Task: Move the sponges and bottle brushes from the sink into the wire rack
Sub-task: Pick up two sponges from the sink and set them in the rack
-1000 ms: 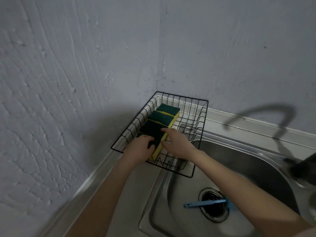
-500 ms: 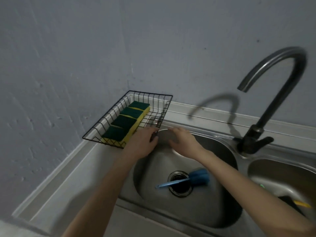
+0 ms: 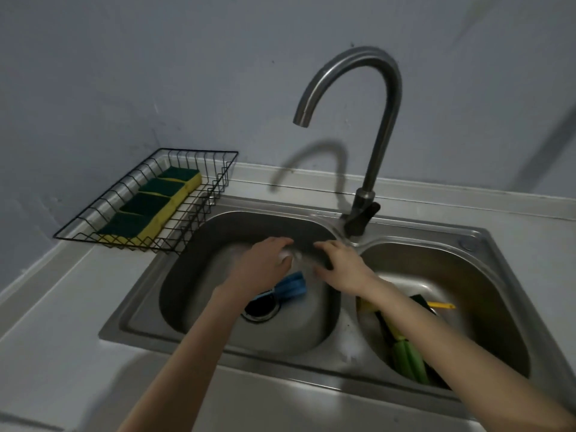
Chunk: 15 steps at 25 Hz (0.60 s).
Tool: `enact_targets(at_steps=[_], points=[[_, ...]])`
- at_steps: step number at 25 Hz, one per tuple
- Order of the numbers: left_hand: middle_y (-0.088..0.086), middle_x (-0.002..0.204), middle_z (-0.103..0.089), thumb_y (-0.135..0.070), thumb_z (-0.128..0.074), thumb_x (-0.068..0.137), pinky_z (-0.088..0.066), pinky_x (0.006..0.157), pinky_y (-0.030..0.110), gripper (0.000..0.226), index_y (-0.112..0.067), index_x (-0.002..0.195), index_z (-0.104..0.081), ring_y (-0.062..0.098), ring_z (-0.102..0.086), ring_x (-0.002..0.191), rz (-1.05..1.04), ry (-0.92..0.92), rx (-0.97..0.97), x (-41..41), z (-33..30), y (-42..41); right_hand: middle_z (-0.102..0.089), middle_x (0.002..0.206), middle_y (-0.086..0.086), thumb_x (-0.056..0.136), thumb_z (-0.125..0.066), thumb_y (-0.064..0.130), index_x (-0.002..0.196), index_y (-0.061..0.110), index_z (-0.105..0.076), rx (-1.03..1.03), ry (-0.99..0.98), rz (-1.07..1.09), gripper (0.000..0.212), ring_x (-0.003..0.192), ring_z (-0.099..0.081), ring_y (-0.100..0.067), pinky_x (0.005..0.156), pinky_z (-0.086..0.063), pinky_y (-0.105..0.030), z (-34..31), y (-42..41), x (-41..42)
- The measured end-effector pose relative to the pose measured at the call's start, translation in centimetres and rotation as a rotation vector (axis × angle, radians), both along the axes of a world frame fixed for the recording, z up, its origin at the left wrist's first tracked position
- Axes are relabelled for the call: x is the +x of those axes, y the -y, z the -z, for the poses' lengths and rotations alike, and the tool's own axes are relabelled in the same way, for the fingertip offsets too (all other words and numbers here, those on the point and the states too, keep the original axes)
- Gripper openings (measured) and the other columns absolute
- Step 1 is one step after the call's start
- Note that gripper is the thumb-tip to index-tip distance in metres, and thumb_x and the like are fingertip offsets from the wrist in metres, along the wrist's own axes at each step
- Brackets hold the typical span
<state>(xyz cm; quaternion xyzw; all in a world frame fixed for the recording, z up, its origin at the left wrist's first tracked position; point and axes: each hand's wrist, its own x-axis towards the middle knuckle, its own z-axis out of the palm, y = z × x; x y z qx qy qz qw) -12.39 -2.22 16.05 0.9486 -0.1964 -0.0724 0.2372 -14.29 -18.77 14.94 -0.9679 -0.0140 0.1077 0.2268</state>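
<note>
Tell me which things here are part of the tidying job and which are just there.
Part of the job: wire rack with four sponges in it; blue bottle brush in the left basin; green bottle brush in the right basin; left hand; right hand.

Just there: tap; sink; wall.

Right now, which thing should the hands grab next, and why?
Probably the blue bottle brush: the left hand hovers just above it in the left basin, fingers relaxed and holding nothing. Four sponges already sit in the wire rack, while this brush lies by the drain. Lowering the left hand onto it seems the shortest move.
</note>
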Motion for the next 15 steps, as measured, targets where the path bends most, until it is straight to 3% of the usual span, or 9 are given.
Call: enact_targets(at_steps=[15], points=[[0.01,0.14,-0.045,-0.022,-0.048,0.092,-0.035,0.105,0.034,0.047,-0.014,0.137,-0.036,0.024,-0.043,0.128,0.274,-0.157,0.061,-0.5,4.8,16.0,-0.041,0.14,-0.017,0.087,-0.054,0.026,0.139,0.018,-0.037,-0.02,-0.143,0.255,0.055,0.13,-0.039,-0.036,0.11,-0.033,-0.038,6.5,16.5,-2.8]])
